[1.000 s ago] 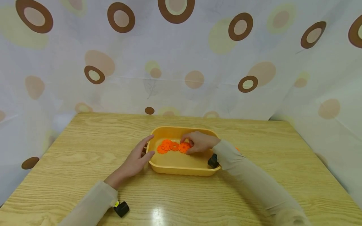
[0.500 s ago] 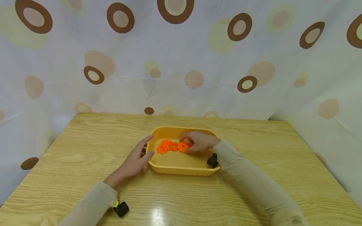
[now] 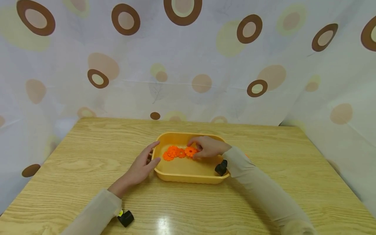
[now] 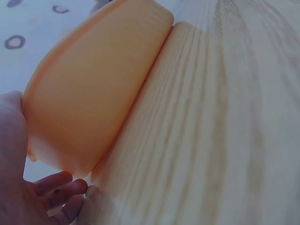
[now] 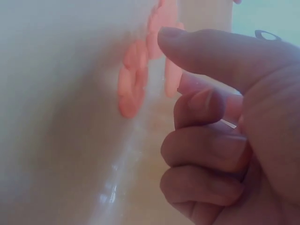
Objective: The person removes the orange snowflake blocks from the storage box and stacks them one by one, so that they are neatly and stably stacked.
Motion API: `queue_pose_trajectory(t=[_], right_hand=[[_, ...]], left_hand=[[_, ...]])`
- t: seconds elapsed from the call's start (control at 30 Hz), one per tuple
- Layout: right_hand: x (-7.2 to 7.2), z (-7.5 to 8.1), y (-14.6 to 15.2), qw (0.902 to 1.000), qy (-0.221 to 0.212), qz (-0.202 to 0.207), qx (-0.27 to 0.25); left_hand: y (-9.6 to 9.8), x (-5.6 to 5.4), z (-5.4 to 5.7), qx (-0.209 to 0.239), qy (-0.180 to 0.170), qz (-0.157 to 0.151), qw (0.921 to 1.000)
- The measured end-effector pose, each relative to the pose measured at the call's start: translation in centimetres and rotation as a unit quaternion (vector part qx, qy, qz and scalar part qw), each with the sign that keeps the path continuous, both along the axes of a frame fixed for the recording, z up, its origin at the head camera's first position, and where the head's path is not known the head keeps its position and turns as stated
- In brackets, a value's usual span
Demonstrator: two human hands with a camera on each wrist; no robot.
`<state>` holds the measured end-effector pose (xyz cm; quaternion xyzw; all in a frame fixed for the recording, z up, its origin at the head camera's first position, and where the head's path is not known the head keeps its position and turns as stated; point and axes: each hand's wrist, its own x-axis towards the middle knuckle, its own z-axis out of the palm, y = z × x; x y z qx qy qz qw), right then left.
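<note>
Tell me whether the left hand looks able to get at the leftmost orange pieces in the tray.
Likely yes: the left hand is at the left end of the tray, beside the leftmost orange pieces. Only the tray's side seems between; the right hand reaches in from opposite.

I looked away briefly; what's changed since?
Very little: the rightmost orange flower piece in the yellow tray, pinched by the right hand, seems lifted or tipped slightly upward. Nothing was visibly released. The other orange pieces, the tray and the left hand at its end stayed put.
</note>
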<state>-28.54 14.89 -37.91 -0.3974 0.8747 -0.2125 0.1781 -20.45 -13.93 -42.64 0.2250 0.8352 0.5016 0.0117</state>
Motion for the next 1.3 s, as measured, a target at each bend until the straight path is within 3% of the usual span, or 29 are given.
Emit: queue_pose_trajectory(t=[0.3, 0.87, 1.3], right_hand=[[0.1, 0.3, 0.4, 0.9990, -0.025, -0.014, -0.034], [0.2, 1.4, 1.1, 0.9964, -0.017, -0.020, -0.081], [0.5, 2.8, 2.0, 0.9942, -0.019, -0.051, -0.093]], left_hand=[[0.2, 0.1, 0.1, 0.004, 0.007, -0.001, 1.0000], [0.3, 0.1, 0.2, 0.002, 0.011, 0.000, 0.9999], [0.1, 0.0, -0.1, 0.003, 0.004, 0.001, 1.0000]])
